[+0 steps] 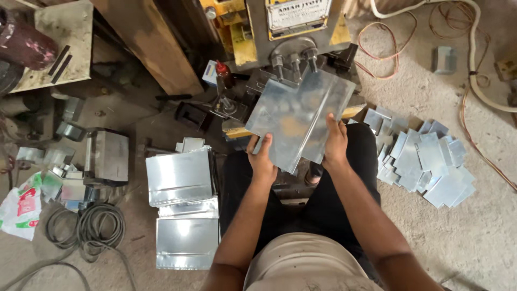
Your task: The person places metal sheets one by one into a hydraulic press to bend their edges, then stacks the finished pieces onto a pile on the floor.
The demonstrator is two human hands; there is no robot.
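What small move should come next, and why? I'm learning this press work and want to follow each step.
Probably ease the metal sheet forward so its far edge slides under the press head. The left hand and right hand grip its near edge, and it is tilted, with its top corner just below the machine's bolts, not yet seated flat there.

Machine top cut off by frame edge; press bed hidden behind metal sheet; fingertips of hands under it

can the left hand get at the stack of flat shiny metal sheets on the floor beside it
Probably not right now: the left hand grips the bent metal sheet together with the right hand. The stack of flat sheets lies unobstructed nearby.
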